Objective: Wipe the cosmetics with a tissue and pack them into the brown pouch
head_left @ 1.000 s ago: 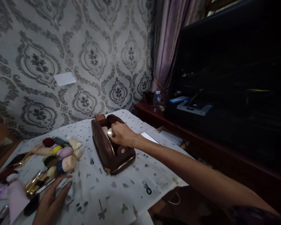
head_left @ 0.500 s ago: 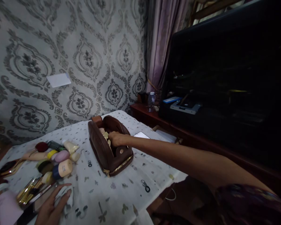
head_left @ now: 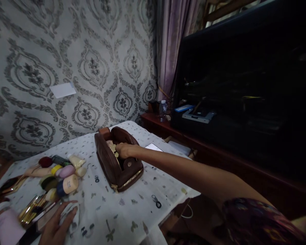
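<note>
A brown leather toiletry bag (head_left: 105,161) with a gold zip stands open on the patterned cloth. Reaching in from the right, my right hand (head_left: 126,150) is inside its opening, fingers curled down beside a pale, gold-coloured item (head_left: 112,146). The fingertips and whatever they grip are hidden in the bag. At lower left, my left hand (head_left: 57,221) is closed around a crumpled white tissue (head_left: 72,219). Beside it lie gold tubes (head_left: 32,209) and a bottle with a black cap (head_left: 30,234). Farther back are a peach jar with a navy part (head_left: 67,185) and a purple egg-shaped item (head_left: 67,171).
A cream tube (head_left: 76,160) and other cosmetics cover the cloth's left side. Behind the right forearm lies a phone-like bright screen (head_left: 153,147). A large black television (head_left: 234,102) stands on a reddish cabinet (head_left: 153,119) at right, near a clear bottle (head_left: 163,109).
The view has shifted slightly. My right hand stays inside the bag with little visible movement, and my left hand still holds the tissue in the same spot.
</note>
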The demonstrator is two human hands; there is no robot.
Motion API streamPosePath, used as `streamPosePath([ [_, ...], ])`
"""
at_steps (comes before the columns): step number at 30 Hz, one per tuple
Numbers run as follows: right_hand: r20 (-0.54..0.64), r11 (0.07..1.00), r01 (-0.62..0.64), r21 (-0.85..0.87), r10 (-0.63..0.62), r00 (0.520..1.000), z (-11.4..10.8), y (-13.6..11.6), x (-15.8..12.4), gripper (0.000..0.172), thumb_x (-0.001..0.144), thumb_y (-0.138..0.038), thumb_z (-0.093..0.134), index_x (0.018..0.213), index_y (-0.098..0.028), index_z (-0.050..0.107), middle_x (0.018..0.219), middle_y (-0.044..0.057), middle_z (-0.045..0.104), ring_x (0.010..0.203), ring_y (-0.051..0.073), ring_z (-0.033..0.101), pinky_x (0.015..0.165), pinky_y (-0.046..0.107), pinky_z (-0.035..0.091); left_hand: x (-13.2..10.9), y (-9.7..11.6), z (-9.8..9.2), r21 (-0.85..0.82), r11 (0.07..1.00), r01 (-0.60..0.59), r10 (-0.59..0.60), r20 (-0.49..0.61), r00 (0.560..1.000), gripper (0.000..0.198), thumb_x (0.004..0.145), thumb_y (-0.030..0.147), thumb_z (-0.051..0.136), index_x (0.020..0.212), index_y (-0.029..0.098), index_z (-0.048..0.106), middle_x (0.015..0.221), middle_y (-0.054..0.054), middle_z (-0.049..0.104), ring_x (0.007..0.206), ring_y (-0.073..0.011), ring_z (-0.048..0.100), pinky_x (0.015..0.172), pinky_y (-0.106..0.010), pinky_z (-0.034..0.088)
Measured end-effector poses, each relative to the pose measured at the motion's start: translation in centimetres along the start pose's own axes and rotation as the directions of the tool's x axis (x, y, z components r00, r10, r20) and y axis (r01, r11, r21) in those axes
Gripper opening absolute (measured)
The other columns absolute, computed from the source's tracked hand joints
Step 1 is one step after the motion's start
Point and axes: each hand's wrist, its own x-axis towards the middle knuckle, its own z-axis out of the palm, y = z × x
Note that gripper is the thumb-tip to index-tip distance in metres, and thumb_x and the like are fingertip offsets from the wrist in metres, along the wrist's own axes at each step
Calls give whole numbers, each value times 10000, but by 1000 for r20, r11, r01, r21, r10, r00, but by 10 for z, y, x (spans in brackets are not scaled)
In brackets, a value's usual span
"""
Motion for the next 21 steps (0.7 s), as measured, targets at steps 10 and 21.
streamPosePath([
  [10, -665, 839, 449, 306, -149, 731, -59, -5, -88, 243, 959, -276, 470, 828, -178, 650, 729, 4, 661, 680, 140, 636, 626, 233, 442, 6, -13, -2, -23, 997, 79, -78, 51, 996, 531, 693, 647, 670, 1014, 232, 753, 1160, -59, 740, 1177, -347, 630, 940, -423, 565],
  [21, -460, 712, 448, 541, -196, 866, 38, -2, -105, 308, 959, -384, 502, 769, -198, 657, 655, 20, 640, 558, 141, 588, 524, 247, 431, -6, 23, 5, -143, 989, 44, -55, -74, 996, 428, 718, 579, 675, 927, 209, 725, 903, -48, 748, 883, -284, 689, 691, -312, 569],
])
